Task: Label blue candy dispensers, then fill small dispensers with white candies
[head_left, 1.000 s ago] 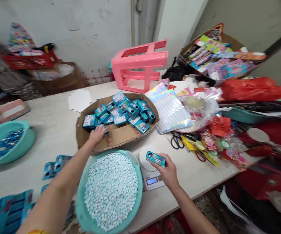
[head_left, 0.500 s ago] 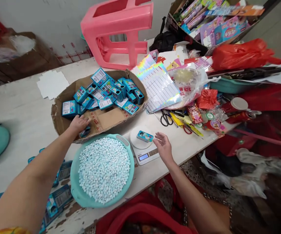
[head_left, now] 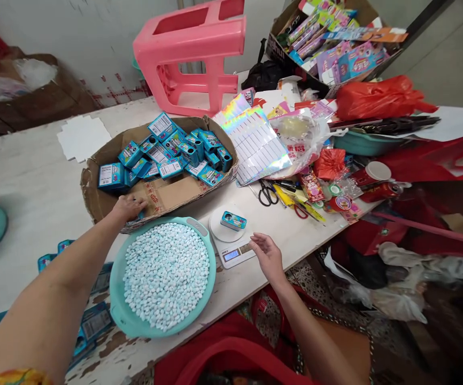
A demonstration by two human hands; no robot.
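My left hand (head_left: 129,207) reaches inside the near-left edge of a cardboard box (head_left: 175,195), its fingers curled over a small blue box (head_left: 141,215) that is mostly covered. Several more blue printed candy boxes (head_left: 170,167) lie piled in the same carton. Beside the digital scale (head_left: 235,254) is my right hand (head_left: 267,256), fingers loosely bent and apart, holding nothing. One blue candy box (head_left: 233,220) lies on the scale's round white plate. Left of the scale, a turquoise basin (head_left: 118,315) is filled with small pale blue and white candies (head_left: 167,275).
Scissors (head_left: 268,193), pens and small packets lie right of the scale. Holographic sheets (head_left: 257,144), a pink stool (head_left: 191,53) and a filled carton (head_left: 336,53) stand behind. More blue boxes (head_left: 95,323) sit under my left forearm. The table's front edge is close.
My left hand has lowered onto the small blue box in the carton. My right hand has drawn back from the box on the scale toward the scale's front. The view has shifted slightly.
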